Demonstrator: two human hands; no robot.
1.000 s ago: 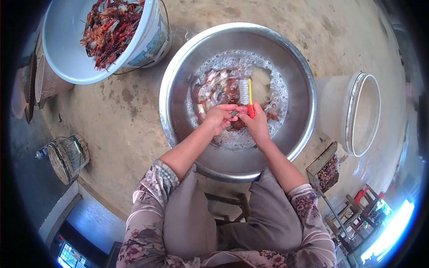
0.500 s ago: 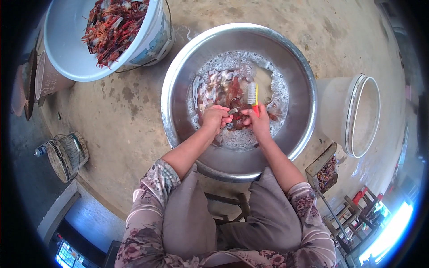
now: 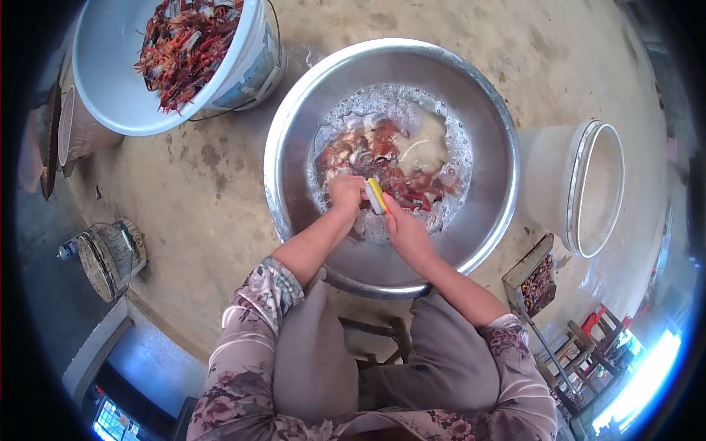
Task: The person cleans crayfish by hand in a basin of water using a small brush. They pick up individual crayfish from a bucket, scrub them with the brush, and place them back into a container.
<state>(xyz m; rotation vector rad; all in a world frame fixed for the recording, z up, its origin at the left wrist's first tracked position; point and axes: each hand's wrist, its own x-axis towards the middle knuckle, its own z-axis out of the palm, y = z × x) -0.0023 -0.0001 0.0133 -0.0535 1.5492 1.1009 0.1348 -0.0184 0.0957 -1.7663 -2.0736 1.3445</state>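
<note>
Concrete floor, steel basin w/ suds: your left hand grips a crayfish, right hand fingers closed on yellow brush betw. them, long axis pointing away from you.

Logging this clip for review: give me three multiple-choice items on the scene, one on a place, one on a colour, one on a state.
1. Where do the hands work?
A. over the metal basin
B. inside the white bucket
C. over the wicker basket

2. What colour is the brush handle?
A. black
B. yellow
C. blue

3. What state is the water in the basin?
A. frozen
B. clear and still
C. foamy

Answers:
1 A: the left hand and right hand meet above the metal basin, away from the white bucket and the wicker basket.
2 B: the brush in the right hand shows a yellow handle.
3 C: white foam rings the red crayfish lying in the water.
</note>
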